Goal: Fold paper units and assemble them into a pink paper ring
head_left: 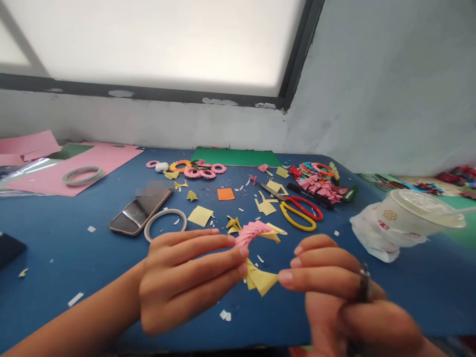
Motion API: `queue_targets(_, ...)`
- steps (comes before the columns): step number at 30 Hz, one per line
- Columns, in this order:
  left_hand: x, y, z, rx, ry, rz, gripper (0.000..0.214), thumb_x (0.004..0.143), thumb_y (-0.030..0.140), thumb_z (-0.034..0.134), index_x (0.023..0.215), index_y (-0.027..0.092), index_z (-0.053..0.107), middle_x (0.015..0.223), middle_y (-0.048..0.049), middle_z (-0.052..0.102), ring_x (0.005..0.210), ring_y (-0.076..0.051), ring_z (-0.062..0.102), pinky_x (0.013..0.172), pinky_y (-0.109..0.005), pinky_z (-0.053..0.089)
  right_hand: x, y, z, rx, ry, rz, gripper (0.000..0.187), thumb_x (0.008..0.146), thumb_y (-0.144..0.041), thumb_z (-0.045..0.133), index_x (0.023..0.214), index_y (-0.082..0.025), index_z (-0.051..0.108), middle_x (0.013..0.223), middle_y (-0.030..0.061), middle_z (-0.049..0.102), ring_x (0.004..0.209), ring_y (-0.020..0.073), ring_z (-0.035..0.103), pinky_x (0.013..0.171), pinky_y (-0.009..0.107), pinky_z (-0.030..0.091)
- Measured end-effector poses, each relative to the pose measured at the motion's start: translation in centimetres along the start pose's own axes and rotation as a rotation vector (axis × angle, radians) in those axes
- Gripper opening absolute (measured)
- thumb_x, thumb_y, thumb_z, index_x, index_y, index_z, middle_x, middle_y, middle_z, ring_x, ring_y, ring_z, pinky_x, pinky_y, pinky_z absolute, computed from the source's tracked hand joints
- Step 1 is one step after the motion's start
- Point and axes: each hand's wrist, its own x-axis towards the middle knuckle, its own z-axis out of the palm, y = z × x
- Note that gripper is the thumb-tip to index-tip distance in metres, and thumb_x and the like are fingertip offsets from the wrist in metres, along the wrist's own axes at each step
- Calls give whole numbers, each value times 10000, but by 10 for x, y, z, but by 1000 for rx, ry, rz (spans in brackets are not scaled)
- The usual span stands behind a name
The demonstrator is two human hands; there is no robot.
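Note:
My left hand [189, 280] is closed on a curved chain of folded paper pieces, its pink part [251, 233] above and its yellow part [262, 280] below. The chain forms an incomplete ring, partly hidden by my fingers. My right hand [345, 287] is curled, and one fingertip meets the pointed yellow end. A dark object with a shiny metal end [365, 283] is gripped in this hand; its kind is unclear. Beyond the chain lie a folded yellow piece [233, 224], a yellow paper square [201, 215] and an orange square [225, 194].
Scissors [303, 210] with red and yellow handles lie beyond my right hand. A phone [141, 210] and tape roll [165, 212] are at left, a cup [412, 215] in a plastic bag at right. Finished paper rings [204, 171] and a pile of folded pieces [320, 181] lie farther back.

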Motion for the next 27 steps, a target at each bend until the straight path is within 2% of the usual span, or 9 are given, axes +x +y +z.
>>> queue_targets(3,2,-5,-1,29,24,85,182,889,143,479,945,167,651,980,8,702,989,-134,617,909,-245,504,-1,13,4,136,324,-11,345,920,-429,319,647,-221,344,787,-10,663,594,121,583,598,311,490)
queue_targets(5,3,-7,-2,44,36,115,166,881,131,494,928,149,652,969,-1,705,984,-137,619,898,-248,510,-2,28,11,147,536,-89,384,887,-518,305,670,-223,421,625,-19,573,466,124,515,445,282,428)
queue_targets(7,5,-11,-1,48,44,123,154,873,125,507,927,149,648,961,-5,707,967,-144,625,860,-265,531,-3,44,13,-1,604,72,434,920,-447,205,669,-228,484,539,-23,481,420,121,447,407,266,368)
queue_targets(9,6,-16,2,48,67,113,111,828,126,574,908,158,644,895,-2,715,886,-141,648,788,-258,553,-5,60,11,-210,507,328,462,934,-380,139,707,-233,514,543,-14,468,444,130,448,431,269,356)
queue_targets(12,9,-24,9,18,215,-16,209,712,104,685,892,196,633,755,26,690,679,-107,637,643,-221,552,-8,83,4,-329,275,538,219,920,-338,312,863,-213,483,530,-51,439,415,116,426,427,240,325)
queue_targets(15,11,-31,14,-144,301,-393,233,728,107,658,903,259,630,822,18,659,707,-113,606,638,-249,536,-12,102,6,-365,63,583,185,855,-376,484,783,-206,472,556,-42,479,466,127,468,451,233,305)
queue_targets(19,16,-39,13,-440,249,-811,85,742,225,666,826,238,656,864,-2,663,788,-138,608,630,-240,523,-22,119,24,-430,-337,669,139,885,-316,443,843,-195,495,721,38,604,605,173,564,503,250,335)
queue_targets(22,19,-44,11,-536,141,-988,95,724,289,686,793,224,674,860,0,686,751,-133,622,644,-228,506,-32,126,36,-394,-420,667,75,862,-198,458,892,-183,525,785,50,645,626,168,592,525,247,380)
queue_targets(27,20,-46,11,-683,58,-1062,73,754,290,655,771,229,692,805,-7,706,851,-159,627,790,-265,470,-38,131,36,-380,-440,636,451,721,42,433,1100,-181,530,1065,78,612,832,178,615,670,255,456)
